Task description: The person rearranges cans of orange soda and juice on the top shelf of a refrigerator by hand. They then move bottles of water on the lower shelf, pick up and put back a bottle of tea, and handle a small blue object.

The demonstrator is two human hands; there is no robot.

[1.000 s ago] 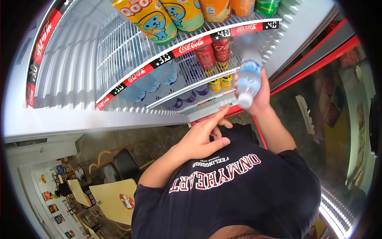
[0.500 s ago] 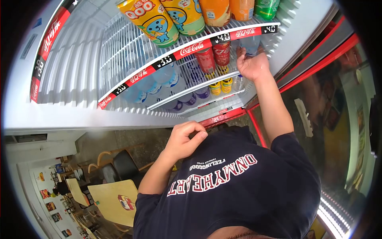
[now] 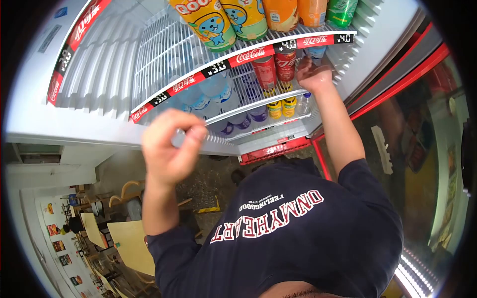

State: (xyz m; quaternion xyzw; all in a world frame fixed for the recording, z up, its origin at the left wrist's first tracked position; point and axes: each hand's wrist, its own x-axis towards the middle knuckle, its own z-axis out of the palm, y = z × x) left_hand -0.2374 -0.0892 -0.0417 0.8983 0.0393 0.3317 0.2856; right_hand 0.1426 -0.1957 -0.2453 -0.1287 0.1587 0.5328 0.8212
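Observation:
My right hand (image 3: 314, 77) reaches into the drinks fridge with its palm turned up and fingers half bent and apart. Just behind the fingertips stands a bottle with a light blue label (image 3: 316, 51), partly hidden by the shelf strip; whether they touch it I cannot make out. Red cans (image 3: 285, 66) stand left of this hand. My left hand (image 3: 171, 146) is raised before the fridge's left front edge, blurred. Its fingers curl loosely, with a gap between thumb and forefinger and nothing seen in it.
Above, yellow Qoo bottles (image 3: 206, 25), orange bottles (image 3: 281, 14) and a green bottle (image 3: 342, 12) line the wire shelf. Water bottles (image 3: 201, 97) and small yellow-labelled bottles (image 3: 288, 106) sit lower. The open glass door (image 3: 412, 139) is at right; a dining table (image 3: 130, 243) is behind left.
My left hand has risen and moved left from in front of my shirt to the fridge edge. My right hand has shifted slightly down, and more of the blue label shows behind its fingers.

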